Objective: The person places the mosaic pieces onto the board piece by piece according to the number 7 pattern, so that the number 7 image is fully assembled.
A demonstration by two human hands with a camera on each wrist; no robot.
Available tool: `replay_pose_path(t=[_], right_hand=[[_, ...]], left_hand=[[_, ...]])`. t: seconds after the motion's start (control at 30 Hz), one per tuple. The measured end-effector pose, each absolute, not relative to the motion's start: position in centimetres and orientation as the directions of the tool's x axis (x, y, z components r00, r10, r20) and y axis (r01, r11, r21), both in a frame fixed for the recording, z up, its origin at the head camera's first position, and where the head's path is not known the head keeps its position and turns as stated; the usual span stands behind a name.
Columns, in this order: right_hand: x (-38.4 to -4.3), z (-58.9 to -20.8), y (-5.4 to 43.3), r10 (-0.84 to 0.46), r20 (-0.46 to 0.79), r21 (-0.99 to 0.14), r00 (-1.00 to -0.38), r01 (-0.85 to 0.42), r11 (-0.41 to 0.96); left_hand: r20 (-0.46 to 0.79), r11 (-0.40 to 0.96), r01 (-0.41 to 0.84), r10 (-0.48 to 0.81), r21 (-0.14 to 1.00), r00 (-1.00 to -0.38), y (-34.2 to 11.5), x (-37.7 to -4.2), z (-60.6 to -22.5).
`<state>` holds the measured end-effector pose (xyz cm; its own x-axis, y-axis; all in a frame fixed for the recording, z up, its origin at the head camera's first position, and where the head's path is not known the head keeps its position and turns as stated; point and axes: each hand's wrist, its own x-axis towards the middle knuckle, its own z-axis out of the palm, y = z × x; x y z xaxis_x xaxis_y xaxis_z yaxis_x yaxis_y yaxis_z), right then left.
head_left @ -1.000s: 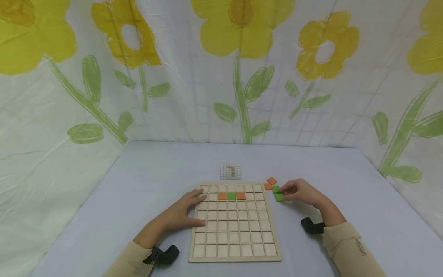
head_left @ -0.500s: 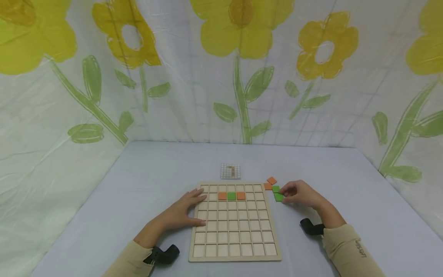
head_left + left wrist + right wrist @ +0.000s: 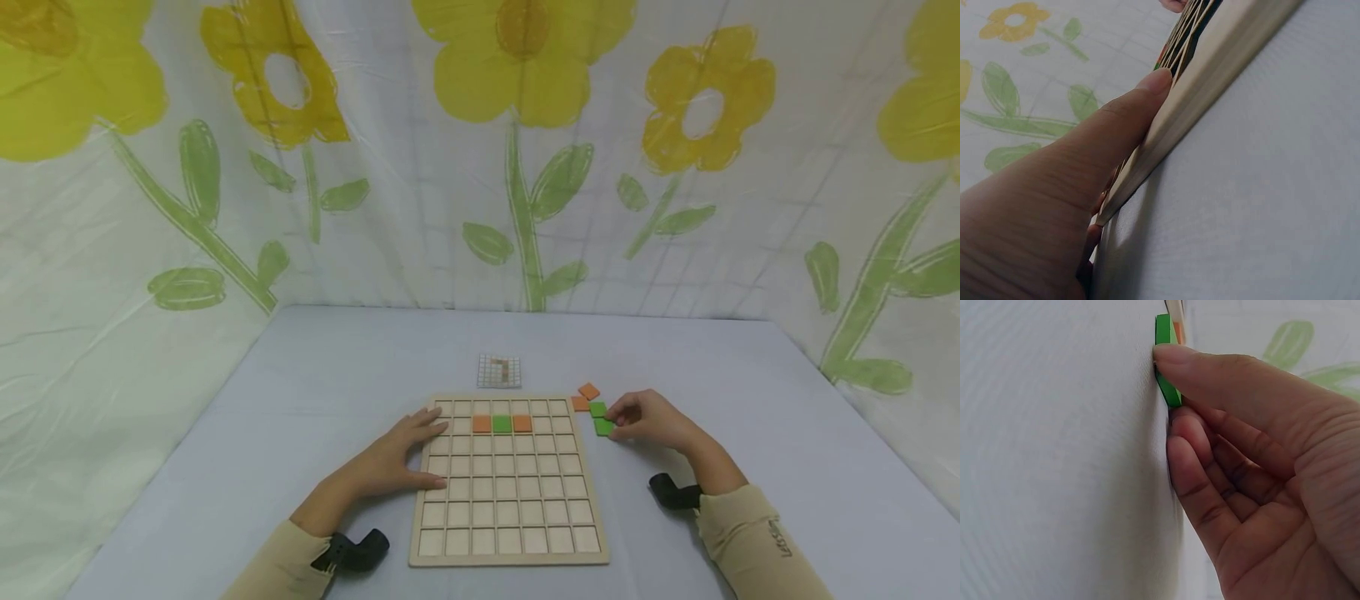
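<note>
My left hand [image 3: 388, 460] rests on the left edge of a wooden grid board [image 3: 416, 550], fingers stretched and spread. In the left wrist view the thumb [image 3: 1155, 82] lies over the board's rim. Set in the board's second row are an orange tile [image 3: 482, 425], a green tile [image 3: 502, 425] and another orange tile [image 3: 522, 425]. Just right of the board, my right hand [image 3: 651, 418] pinches a green tile [image 3: 603, 427] between thumb and curled fingers. A second green tile [image 3: 597, 410] lies against it, towards the back.
Two loose orange tiles, one flat by the board's corner [image 3: 581, 404] and one turned diagonally [image 3: 589, 391], lie behind the green ones. A small patterned card [image 3: 498, 372] sits beyond the board. A flower-printed curtain [image 3: 420, 208] closes off the table's [image 3: 360, 350] back.
Almost nothing moves. The right hand shifts very slightly at the green tile, while the left hand and the board stay where they were.
</note>
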<state>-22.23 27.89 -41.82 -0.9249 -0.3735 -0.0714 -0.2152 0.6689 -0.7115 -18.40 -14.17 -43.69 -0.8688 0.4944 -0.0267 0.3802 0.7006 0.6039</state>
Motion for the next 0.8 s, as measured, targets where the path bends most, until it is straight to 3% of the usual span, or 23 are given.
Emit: replay_pose_path(t=[0.8], right_hand=[[-21.7, -40.1, 25.6, -0.475, 0.011, -0.724, -0.880, -0.335, 0.603]], left_hand=[[-0.015, 0.674, 0.401, 0.521, 0.621, -0.853, -14.2, -18.4, -43.6]])
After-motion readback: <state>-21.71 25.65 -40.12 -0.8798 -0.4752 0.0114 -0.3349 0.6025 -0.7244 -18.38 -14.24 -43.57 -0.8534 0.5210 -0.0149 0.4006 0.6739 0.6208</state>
